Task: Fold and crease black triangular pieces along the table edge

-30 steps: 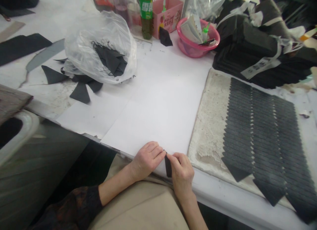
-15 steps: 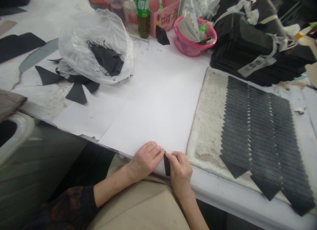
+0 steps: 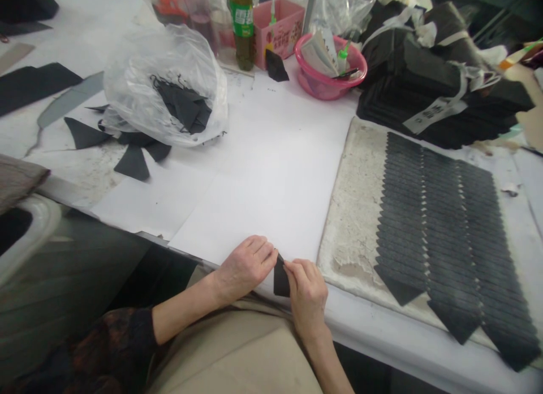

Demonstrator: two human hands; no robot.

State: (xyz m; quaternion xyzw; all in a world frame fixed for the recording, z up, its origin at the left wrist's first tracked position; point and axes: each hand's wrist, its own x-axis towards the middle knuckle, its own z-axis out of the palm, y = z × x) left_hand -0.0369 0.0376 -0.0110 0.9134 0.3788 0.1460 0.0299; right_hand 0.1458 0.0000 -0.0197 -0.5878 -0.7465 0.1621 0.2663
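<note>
Since half a second ago, our small black piece (image 3: 280,279) has turned to show more of its flat face, where before we saw it nearly edge-on; both hands have kept their place at the near edge of the white paper (image 3: 271,173).

We hold the piece between the two hands. Our right hand (image 3: 309,295) pinches its right edge with thumb and forefinger closed narrow on it, and our left hand (image 3: 245,267) meets its upper left corner with the fingertips, fingers curled loosely. The long axis runs away from us and toward us, tip pointing up between the two grips. Both hands are equally near; it lies just left of the right pinch and just right of the left fingertips.

Right of the right hand lie the rows of black pieces (image 3: 441,224) on the worn board (image 3: 356,213), near but apart.
</note>
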